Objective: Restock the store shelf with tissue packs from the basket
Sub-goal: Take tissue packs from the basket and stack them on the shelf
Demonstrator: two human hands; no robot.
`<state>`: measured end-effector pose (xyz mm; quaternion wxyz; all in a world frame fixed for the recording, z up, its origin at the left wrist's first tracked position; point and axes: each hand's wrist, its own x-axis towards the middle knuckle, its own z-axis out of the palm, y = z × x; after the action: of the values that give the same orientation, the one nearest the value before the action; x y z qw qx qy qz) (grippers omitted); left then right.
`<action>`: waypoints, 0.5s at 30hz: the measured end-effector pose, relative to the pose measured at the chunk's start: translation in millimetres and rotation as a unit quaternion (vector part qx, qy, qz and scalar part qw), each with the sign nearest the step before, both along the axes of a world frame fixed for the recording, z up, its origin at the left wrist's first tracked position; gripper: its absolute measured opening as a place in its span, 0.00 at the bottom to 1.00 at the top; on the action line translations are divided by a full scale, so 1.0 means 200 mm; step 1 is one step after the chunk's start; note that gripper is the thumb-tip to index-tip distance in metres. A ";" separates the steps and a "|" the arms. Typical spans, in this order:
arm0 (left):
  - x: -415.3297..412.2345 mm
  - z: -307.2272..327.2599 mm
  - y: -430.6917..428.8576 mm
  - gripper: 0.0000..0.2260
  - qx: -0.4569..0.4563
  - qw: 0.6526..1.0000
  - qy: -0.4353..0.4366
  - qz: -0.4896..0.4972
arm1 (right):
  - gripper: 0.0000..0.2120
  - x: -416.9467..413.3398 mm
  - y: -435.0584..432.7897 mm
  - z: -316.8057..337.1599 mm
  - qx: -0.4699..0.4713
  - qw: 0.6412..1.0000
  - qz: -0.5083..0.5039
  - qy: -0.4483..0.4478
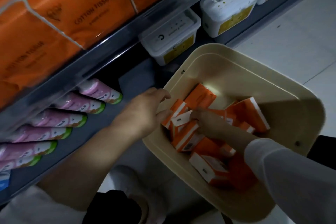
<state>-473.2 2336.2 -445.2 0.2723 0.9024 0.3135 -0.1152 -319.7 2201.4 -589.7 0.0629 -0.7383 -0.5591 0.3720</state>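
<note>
L hand [145, 110] grips basket [218, 49] rim; R hand [206, 121] on tissue packs [200, 97], grip unclear.

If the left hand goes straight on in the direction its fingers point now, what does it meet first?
Probably the orange tissue pack just inside the basket rim, right beside the left hand; depth is unclear.

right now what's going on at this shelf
A person is restocking at a store shelf. Their left hand grips the rim of a beige basket. Their right hand is down inside it among the orange tissue packs, with fingers on one; whether it is gripped is unclear. The lower shelf has bare space beside a row of pink packs.
</note>
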 end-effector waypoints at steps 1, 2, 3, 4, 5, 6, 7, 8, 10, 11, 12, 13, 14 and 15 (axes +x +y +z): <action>0.00 0.00 -0.01 0.18 -0.001 1.000 0.005 -0.006 | 0.21 0.02 0.01 0.02 -0.006 1.000 0.000 0.003; 0.01 0.00 -0.01 0.19 -0.001 1.000 0.011 -0.013 | 0.21 0.05 0.02 0.06 -0.009 1.000 -0.012 0.013; 0.01 0.01 -0.01 0.21 -0.001 1.000 0.017 -0.017 | 0.20 0.09 0.03 0.11 -0.007 0.999 -0.034 0.031; 0.02 0.01 -0.02 0.23 -0.006 0.999 0.026 -0.020 | 0.20 0.14 0.04 0.17 -0.004 0.997 -0.057 0.052; 0.02 0.01 -0.02 0.25 -0.013 0.999 0.032 -0.026 | 0.20 0.18 0.06 0.24 0.000 0.994 -0.077 0.074; 0.03 0.02 -0.02 0.26 -0.025 0.998 0.037 -0.037 | 0.19 0.22 0.08 0.32 0.007 0.991 -0.092 0.101; 0.03 0.02 -0.02 0.26 -0.039 0.998 0.033 -0.047 | 0.18 0.25 0.09 0.39 0.021 0.984 -0.106 0.140; 0.03 0.02 -0.02 0.26 -0.055 0.997 0.024 -0.043 | 0.16 0.28 0.10 0.46 0.038 0.974 -0.124 0.188; 0.04 0.03 -0.03 0.27 -0.081 0.997 -0.005 -0.009 | 0.14 0.29 0.10 0.57 0.056 0.944 -0.165 0.280; 0.03 0.04 -0.04 0.27 -0.084 0.996 -0.019 0.013 | 0.14 0.28 0.10 0.60 0.064 0.932 -0.180 0.307; 0.04 0.06 -0.04 0.26 -0.080 0.996 -0.030 0.035 | 0.14 0.27 0.10 0.62 0.073 0.922 -0.193 0.327; 0.03 0.08 -0.04 0.24 -0.066 0.996 -0.046 0.047 | 0.14 0.26 0.10 0.62 0.084 0.911 -0.211 0.345; 0.03 0.09 -0.04 0.22 -0.042 0.996 -0.058 0.051 | 0.14 0.25 0.09 0.61 0.094 0.898 -0.233 0.361; 0.03 0.12 -0.03 0.20 -0.013 0.996 -0.069 0.053 | 0.14 0.24 0.09 0.59 0.097 0.885 -0.257 0.375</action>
<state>-466.9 2329.5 -422.2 0.3109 0.8866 0.3399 -0.0417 -272.3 2218.9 -471.3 0.4331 -0.6517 -0.3176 0.5356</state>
